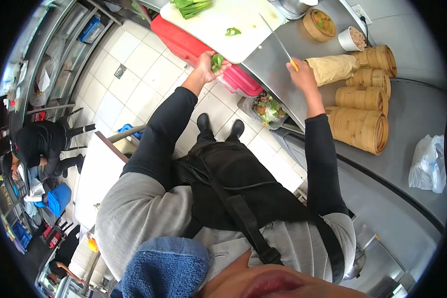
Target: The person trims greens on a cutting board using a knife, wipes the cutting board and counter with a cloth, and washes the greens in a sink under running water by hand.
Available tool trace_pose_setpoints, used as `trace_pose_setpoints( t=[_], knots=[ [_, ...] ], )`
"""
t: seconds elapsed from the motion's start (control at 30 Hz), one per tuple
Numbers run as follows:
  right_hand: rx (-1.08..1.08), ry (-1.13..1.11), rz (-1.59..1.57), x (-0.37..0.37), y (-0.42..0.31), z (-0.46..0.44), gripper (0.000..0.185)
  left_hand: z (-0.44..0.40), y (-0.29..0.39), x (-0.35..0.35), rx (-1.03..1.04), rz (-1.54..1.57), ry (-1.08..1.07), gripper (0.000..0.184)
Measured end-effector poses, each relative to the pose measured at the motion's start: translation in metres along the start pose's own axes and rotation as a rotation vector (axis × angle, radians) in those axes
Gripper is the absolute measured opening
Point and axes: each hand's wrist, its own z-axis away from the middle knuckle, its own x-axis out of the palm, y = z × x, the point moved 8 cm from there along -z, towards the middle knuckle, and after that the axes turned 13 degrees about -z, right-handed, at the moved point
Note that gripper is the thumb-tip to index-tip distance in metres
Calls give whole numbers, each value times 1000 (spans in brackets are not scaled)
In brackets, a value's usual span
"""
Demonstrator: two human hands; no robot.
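My left hand [207,68] is just off the near edge of the white cutting board [228,42], fingers curled around some green vegetable pieces [216,62]. In my right hand [303,77] is a knife [279,40], gripped by its yellow handle, its blade pointing away over the board's right side. A bunch of green vegetable stalks [192,7] rests at the board's far left. Nearer its middle is a small heap of cut green pieces [233,32].
Bamboo steamers [358,130] line the steel counter [407,116] at right, beside a brown paper bag [333,68] and a white tub [352,38]. Below the board are red containers [171,42] and a bin of vegetable scraps [267,110]. Another person [39,141] bends at far left.
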Motion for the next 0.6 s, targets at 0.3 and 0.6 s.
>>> trace_pose_setpoints(
  t=[0.3, 0.6],
  knots=[
    [-195, -209, -2, 57, -77, 86, 37, 1, 23, -21, 40, 45, -39, 54],
    [-40, -88, -277, 8, -23, 188, 38, 41, -6, -100, 231, -62, 30, 42]
  ],
)
